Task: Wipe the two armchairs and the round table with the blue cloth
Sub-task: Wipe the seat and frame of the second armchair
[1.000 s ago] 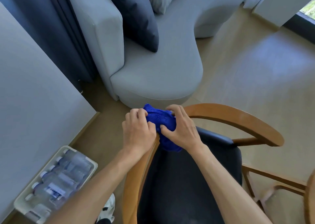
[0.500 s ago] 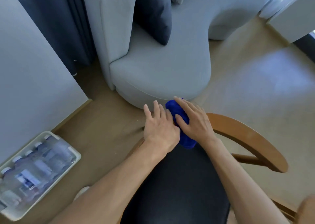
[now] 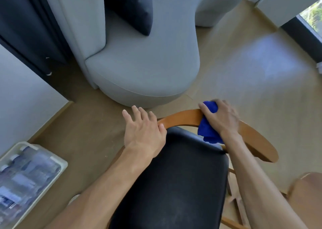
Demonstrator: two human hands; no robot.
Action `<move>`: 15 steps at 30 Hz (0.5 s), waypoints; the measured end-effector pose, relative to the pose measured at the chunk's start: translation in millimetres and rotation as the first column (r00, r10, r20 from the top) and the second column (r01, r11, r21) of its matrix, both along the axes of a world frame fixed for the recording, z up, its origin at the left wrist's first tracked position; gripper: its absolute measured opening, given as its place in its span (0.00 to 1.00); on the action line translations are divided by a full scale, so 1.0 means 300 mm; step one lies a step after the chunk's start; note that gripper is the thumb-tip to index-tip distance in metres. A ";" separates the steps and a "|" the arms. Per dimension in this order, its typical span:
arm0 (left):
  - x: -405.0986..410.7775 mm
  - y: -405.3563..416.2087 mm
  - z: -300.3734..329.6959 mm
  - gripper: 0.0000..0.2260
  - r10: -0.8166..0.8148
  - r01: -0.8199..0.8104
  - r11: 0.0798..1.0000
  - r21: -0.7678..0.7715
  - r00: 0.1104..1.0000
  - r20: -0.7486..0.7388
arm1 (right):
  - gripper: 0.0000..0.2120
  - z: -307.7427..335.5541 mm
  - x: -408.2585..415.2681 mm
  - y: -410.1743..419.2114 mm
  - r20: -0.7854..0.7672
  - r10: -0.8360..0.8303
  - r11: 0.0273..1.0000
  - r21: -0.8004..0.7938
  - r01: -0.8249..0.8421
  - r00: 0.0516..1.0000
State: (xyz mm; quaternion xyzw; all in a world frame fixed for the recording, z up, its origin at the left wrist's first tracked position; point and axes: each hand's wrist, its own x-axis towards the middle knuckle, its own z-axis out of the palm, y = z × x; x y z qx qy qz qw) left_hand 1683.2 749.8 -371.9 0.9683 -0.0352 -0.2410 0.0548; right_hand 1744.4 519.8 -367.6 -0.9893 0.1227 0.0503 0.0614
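A wooden armchair with a curved backrest rail (image 3: 183, 119) and a black padded seat (image 3: 174, 180) stands right below me. My right hand (image 3: 221, 117) grips the bunched blue cloth (image 3: 207, 129) and holds it over the rail's right part; the cloth hangs down toward the seat. My left hand (image 3: 142, 129) rests on the rail's left end with straight, spread fingers and holds nothing. A brown rounded surface (image 3: 306, 194) shows at the lower right edge; I cannot tell what it is.
A grey upholstered sofa (image 3: 148, 63) with a dark cushion (image 3: 130, 6) stands just beyond the chair. A shrink-wrapped pack of water bottles (image 3: 26, 176) lies on the floor at lower left by a grey wall. Bare wooden floor (image 3: 261, 63) stretches to the right.
My right hand slid the blue cloth rightward along the backrest rail. My left hand let go of the cloth and opened onto the rail's left end.
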 end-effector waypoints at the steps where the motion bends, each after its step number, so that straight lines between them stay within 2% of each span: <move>1: -0.001 0.001 0.002 0.28 0.000 0.000 1.000 0.009 1.000 -0.003 | 0.22 -0.012 -0.012 0.076 0.039 0.079 0.997 0.015 -0.080 0.996; 5: 0.003 0.008 0.020 0.26 0.013 -0.013 1.000 0.019 1.000 -0.013 | 0.16 -0.059 -0.103 0.332 0.196 0.418 0.893 0.092 -0.441 0.887; 8: 0.001 0.013 0.022 0.26 0.023 -0.023 1.000 -0.006 0.999 -0.022 | 0.15 -0.059 -0.100 0.228 0.281 0.446 0.865 0.108 -0.489 0.850; 10: 0.002 0.017 0.019 0.26 0.015 -0.015 1.000 -0.013 1.000 -0.021 | 0.16 -0.038 -0.075 0.070 0.266 0.333 0.917 0.133 -0.377 0.905; 12: 0.001 0.019 0.019 0.26 0.008 -0.008 1.000 -0.008 1.000 -0.014 | 0.16 -0.016 -0.080 -0.121 0.204 0.121 0.974 0.164 -0.156 0.971; 15: 0.002 0.012 0.020 0.27 -0.012 0.012 1.000 0.011 1.000 -0.013 | 0.17 0.011 -0.146 -0.363 0.134 -0.228 0.959 0.202 0.198 0.964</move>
